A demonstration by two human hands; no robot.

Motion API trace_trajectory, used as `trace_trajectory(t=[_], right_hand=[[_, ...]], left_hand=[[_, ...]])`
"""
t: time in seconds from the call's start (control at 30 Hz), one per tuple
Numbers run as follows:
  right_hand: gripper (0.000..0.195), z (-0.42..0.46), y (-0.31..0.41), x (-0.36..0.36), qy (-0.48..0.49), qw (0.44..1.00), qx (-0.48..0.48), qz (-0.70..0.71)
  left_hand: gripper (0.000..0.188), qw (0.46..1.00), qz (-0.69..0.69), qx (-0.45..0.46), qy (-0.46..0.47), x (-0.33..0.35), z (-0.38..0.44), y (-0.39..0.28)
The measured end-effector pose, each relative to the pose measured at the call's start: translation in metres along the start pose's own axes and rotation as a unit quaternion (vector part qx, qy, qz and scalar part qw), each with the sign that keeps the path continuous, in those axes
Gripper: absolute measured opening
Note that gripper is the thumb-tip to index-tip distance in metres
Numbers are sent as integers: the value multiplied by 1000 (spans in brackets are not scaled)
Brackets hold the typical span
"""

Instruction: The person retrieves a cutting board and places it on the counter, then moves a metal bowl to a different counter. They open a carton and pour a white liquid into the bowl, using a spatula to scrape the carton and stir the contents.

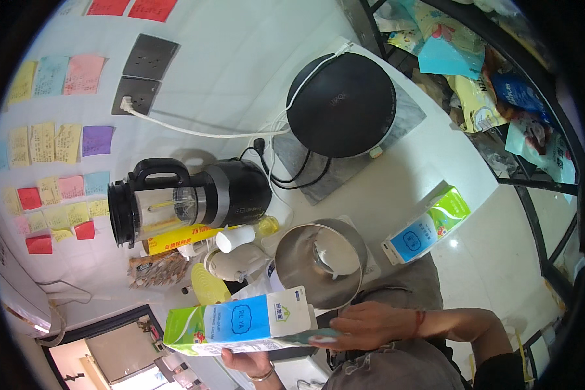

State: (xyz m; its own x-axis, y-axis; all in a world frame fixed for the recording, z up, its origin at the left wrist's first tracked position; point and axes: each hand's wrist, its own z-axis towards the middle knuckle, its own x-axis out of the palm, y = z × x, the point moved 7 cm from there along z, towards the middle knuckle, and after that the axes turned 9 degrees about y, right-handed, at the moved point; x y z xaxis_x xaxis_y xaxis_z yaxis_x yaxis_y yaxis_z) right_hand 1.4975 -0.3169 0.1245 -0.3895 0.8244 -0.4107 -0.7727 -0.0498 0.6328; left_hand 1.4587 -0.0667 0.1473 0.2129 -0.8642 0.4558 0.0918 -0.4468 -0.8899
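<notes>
My left hand (248,361), with a bangle at the wrist, holds a green, blue and white whipping cream carton (241,321) from below. My right hand (363,325), with a red string at the wrist, is at the carton's white end, its fingers around a flat grey-green object (304,337) lying against that end; its exact kind is unclear. Just beyond the hands, a steel pot (292,263) has some white substance at its bottom. A second, similar carton (424,226) stands to the pot's right near the counter's edge.
A round black induction cooker (341,105) sits on a grey marbled slab (317,187). Left of it are a blender (195,200), cables, a yellow box (175,240) and a beige hand mixer (236,262). A black rack (536,185) holds packets at the right. Sticky notes cover the wall.
</notes>
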Motion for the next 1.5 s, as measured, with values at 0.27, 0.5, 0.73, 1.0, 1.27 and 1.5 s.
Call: trace_trajectory(t=[0.27, 0.5, 0.73, 1.0, 1.27, 1.5], right_hand=[[33, -34, -3, -29, 66, 987, 117, -92], [26, -70, 1, -38, 35, 990, 130, -40], [25, -38, -23, -1, 29, 976, 147, 157], [32, -91, -12, -38, 2, 981, 186, -51], [51, -55, -17, -32, -57, 984, 115, 127], [54, -30, -26, 9, -9, 983, 120, 137]], left_hand=[[59, 997, -16, 39, -58, -38, 1, -18], [61, 1000, 10, 23, -8, -43, 2, -35], [64, 999, 23, 17, -20, -36, 2, -41], [63, 999, 29, 23, -25, -54, 3, -52], [63, 1000, 11, 22, 5, -56, -1, -51], [62, 1000, 10, 23, -7, -30, 14, -31]])
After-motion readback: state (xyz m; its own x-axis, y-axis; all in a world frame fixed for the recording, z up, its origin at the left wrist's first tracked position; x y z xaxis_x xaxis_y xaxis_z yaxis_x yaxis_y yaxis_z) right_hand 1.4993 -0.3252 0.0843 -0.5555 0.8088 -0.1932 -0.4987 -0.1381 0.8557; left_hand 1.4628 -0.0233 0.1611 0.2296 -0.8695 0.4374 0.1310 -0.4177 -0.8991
